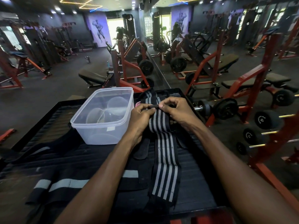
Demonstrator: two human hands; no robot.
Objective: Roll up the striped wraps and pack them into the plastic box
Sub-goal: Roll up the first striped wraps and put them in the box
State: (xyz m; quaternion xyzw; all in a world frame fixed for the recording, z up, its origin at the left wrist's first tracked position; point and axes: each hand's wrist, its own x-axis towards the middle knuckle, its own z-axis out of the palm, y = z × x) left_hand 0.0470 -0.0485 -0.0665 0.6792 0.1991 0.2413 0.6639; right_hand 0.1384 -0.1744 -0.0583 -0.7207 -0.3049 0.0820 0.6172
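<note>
A long black wrap with grey stripes point(165, 160) lies stretched toward me across the black ribbed surface point(90, 156). My left hand point(141, 116) and my right hand point(176, 109) both pinch its far end, where a thin dark fold sits between the fingertips. A second striped wrap point(149, 95) lies bunched just beyond my hands. The clear plastic box point(103, 117) stands open to the left of my hands, with only see-through round shapes visible inside it.
Black straps with grey bands point(64, 183) lie at the near left of the surface. A small pink object point(137, 104) peeks out beside the box. Dumbbells on a red rack point(265, 120) stand to the right, benches and weight plates beyond.
</note>
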